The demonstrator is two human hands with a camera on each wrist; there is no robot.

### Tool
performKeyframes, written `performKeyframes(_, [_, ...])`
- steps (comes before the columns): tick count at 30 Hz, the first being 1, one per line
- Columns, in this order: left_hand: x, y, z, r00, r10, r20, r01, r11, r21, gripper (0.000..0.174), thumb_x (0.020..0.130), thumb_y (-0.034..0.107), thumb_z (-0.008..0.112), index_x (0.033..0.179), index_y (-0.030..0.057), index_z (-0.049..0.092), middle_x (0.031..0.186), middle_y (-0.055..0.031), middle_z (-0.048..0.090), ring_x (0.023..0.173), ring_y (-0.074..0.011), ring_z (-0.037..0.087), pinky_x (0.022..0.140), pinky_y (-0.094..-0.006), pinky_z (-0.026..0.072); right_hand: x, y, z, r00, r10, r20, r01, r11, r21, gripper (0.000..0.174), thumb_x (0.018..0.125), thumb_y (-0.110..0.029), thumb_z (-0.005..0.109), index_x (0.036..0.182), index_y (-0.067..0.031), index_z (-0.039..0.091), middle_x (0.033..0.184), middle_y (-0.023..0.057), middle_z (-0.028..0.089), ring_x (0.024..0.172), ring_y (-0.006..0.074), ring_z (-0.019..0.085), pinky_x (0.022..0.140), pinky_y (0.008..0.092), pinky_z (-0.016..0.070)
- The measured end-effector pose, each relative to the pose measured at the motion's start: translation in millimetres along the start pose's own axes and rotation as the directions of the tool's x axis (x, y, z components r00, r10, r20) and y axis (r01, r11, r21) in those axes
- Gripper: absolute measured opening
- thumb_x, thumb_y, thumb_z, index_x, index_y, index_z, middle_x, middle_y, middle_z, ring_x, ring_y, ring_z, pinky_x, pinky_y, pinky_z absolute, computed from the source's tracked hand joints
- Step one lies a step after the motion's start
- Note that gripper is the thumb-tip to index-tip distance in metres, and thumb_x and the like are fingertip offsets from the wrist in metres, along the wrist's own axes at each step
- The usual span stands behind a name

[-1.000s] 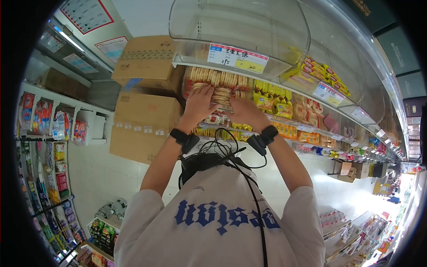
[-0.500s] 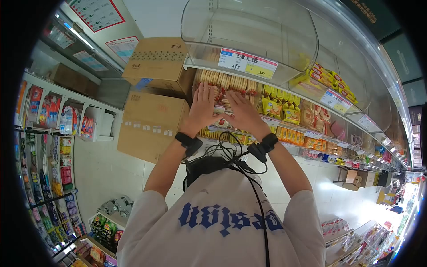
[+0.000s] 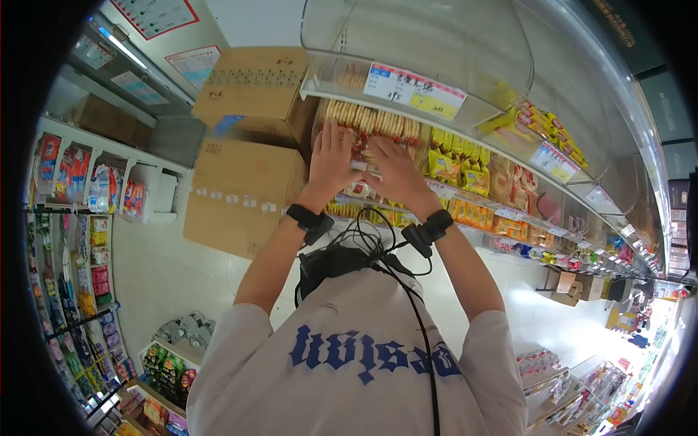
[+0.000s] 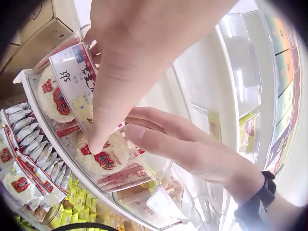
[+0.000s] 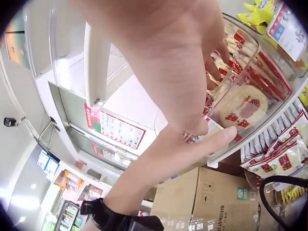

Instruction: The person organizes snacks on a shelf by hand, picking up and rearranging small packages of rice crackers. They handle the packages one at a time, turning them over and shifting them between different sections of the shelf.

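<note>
Packets of round, pale crackers [image 3: 374,120] with red print stand in rows in a clear shelf bin [image 5: 276,98]. My left hand [image 3: 331,163] lies over the bin's front left part, fingers straight and pointing inward. In the left wrist view its thumb rests against the clear front, by a cracker packet [image 4: 103,156] and a price card [image 4: 70,72]. My right hand [image 3: 396,171] is close beside it, thumbs near each other. In the right wrist view the right fingers [image 5: 214,67] reach over the rim onto the packets. Their tips are partly hidden.
Brown cartons [image 3: 243,189] are stacked left of the shelf. An upper clear bin with a price label [image 3: 414,91] overhangs the packets. Yellow snack bags [image 3: 454,167] fill the neighbouring compartment. Black cables [image 3: 374,236] hang between the forearms.
A second ago a stack of crackers showed between my hands, with the right hand farther right. The right hand has since moved left and inward, and both hands now lie side by side over the packets.
</note>
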State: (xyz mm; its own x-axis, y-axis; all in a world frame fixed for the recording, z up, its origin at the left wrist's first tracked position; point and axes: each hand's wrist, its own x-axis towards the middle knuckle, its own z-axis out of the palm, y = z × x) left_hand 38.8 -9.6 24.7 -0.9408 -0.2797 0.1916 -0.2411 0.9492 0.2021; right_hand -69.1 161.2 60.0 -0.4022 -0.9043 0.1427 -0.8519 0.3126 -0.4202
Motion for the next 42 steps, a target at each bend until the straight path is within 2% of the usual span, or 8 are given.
performKeyframes(5, [-1,0,-1,1.0,0.002,-0.013,-0.003,0.998,-0.062,0.11,0.07,0.053,0.086,0.15,-0.0059,0.04,0.16,-0.0336,0.03,0.153,-0.047,0.026,0.122,-0.0531,0.028,-5,-6,7,0.996,-0.077,-0.053,0.07,0.99,-0.122,0.065,0.086,-0.033,0.074,0.137,0.0012,0.055,0.148,0.0192,0.051,0.142,0.0358,0.046,0.118,0.053,0.0365])
performKeyframes(14, [-7,5,0,0.999,-0.03,0.015,0.031,0.999,-0.029,0.107,0.075,0.051,0.081,0.152,-0.0091,0.038,0.166,-0.0268,0.026,0.156,-0.0385,0.024,0.124,-0.0504,0.0254,9,-19,-2,0.998,-0.004,0.066,0.011,0.994,-0.106,0.062,0.088,-0.033,0.071,0.135,0.004,0.056,0.15,0.0219,0.049,0.144,0.0385,0.043,0.116,0.0536,0.0393])
performKeyframes(17, [-10,2,6,0.999,-0.042,-0.027,0.04,0.996,-0.081,0.108,0.076,0.05,0.082,0.154,-0.0079,0.036,0.167,-0.0261,0.025,0.156,-0.0383,0.024,0.125,-0.0499,0.0243,14,-16,6,0.967,0.249,-0.055,-0.252,0.966,-0.051,0.065,0.093,-0.036,0.067,0.138,0.0081,0.051,0.151,0.0301,0.045,0.145,0.0462,0.04,0.116,0.0546,0.0384])
performKeyframes(20, [-10,2,10,0.996,-0.059,-0.064,0.05,0.99,-0.13,0.109,0.076,0.05,0.083,0.155,-0.0077,0.035,0.167,-0.0263,0.025,0.155,-0.0388,0.024,0.125,-0.0508,0.0236,13,-25,16,0.884,0.465,-0.056,-0.467,0.865,-0.182,0.076,0.097,-0.042,0.063,0.144,0.0133,0.042,0.151,0.0411,0.039,0.145,0.0543,0.035,0.118,0.0549,0.0364])
performKeyframes(23, [-11,3,11,0.997,-0.057,-0.061,0.047,0.988,-0.144,0.108,0.076,0.049,0.083,0.154,-0.0084,0.036,0.166,-0.0269,0.026,0.155,-0.0393,0.025,0.124,-0.0517,0.0238,16,-25,12,0.896,0.444,-0.032,-0.441,0.875,-0.199,0.087,0.098,-0.047,0.06,0.149,0.0181,0.032,0.149,0.0483,0.035,0.144,0.0592,0.033,0.119,0.0547,0.035])
performKeyframes(32, [-11,2,4,0.992,-0.058,-0.11,0.04,0.987,-0.157,0.11,0.072,0.048,0.084,0.152,-0.0087,0.036,0.164,-0.0264,0.029,0.153,-0.0395,0.028,0.123,-0.0509,0.0251,22,9,34,0.888,0.447,-0.112,-0.456,0.822,-0.34,0.098,0.097,-0.056,0.058,0.145,0.0247,0.031,0.144,0.048,0.041,0.139,0.0566,0.042,0.117,0.0532,0.0374])
performKeyframes(35, [-13,3,1,0.991,-0.06,-0.118,0.036,0.98,-0.198,0.107,0.072,0.044,0.084,0.151,-0.0088,0.038,0.164,-0.027,0.03,0.153,-0.0401,0.028,0.124,-0.0511,0.0246,34,2,16,0.832,0.555,0.015,-0.541,0.817,-0.201,0.1,0.096,-0.058,0.058,0.145,0.0244,0.031,0.143,0.0481,0.041,0.138,0.0568,0.042,0.118,0.0537,0.0364])
performKeyframes(42, [-12,3,-1,0.995,-0.068,-0.077,0.055,0.986,-0.157,0.108,0.073,0.047,0.083,0.153,-0.008,0.036,0.165,-0.0255,0.029,0.154,-0.0389,0.027,0.124,-0.0507,0.0238,29,-6,13,0.848,0.528,0.058,-0.502,0.832,-0.235,0.102,0.097,-0.063,0.054,0.145,0.0237,0.031,0.149,0.0497,0.032,0.146,0.0575,0.031,0.117,0.0556,0.0372])
